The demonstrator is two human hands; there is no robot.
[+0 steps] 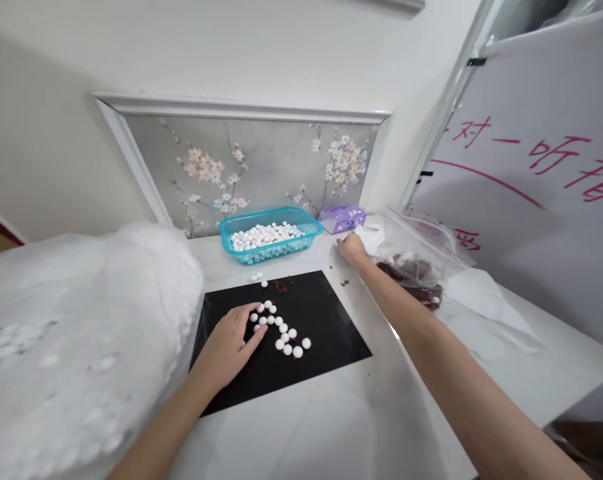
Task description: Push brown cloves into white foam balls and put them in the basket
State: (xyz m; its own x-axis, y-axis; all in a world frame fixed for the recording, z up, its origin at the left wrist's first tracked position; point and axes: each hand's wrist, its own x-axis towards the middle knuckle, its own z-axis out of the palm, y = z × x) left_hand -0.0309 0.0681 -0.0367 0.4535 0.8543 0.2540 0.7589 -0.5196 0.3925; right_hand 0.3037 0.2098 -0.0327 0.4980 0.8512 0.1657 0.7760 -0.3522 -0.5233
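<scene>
My left hand [231,340] rests on a black mat [321,313], fingers apart, its thumb and fingertips touching a group of white balls [284,328]. Small reddish-brown bits show between some balls. A little pile of brown pieces [280,287] lies near the mat's back edge. My right hand [352,248] is stretched out past the mat's right side, in front of a purple packet [343,219]; its fingers are curled together, and what they hold, if anything, is hidden. A few brown pieces [344,283] lie on the table below it.
A blue basket [226,235] of white balls stands at the back, with a few loose balls before it. A large white bag [81,333] bulges at the left. Beyond my right forearm lie a clear bag [421,260] with dark contents and white paper [501,310]. A wall rises behind.
</scene>
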